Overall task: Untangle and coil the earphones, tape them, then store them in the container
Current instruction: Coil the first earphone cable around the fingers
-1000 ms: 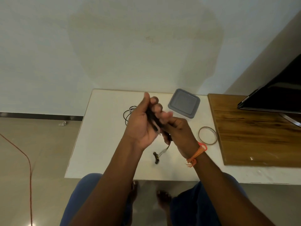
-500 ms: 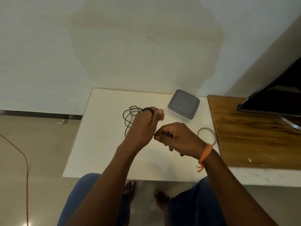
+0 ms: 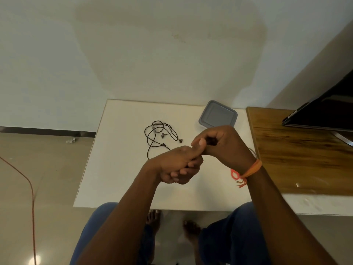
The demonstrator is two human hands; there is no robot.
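Black earphones (image 3: 161, 135) loose on white table (image 3: 118, 169), beyond left hand (image 3: 176, 167), both grips curled on cord, right hand (image 3: 221, 144)

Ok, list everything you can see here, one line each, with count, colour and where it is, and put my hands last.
earphones: one tangled set, black, on the white table, partly lying loose left of the hands
container: one, grey, lid on, at the far side of the white table
white table: one, white, in front of the person
wooden board: one, brown, on the right
screen: one, black, on the wooden board, cut off by the frame
cord: one, orange, on the floor at left
wristband: one, orange, on the right wrist
left hand: one, curled round the cable
right hand: one, fingers curled round something dark
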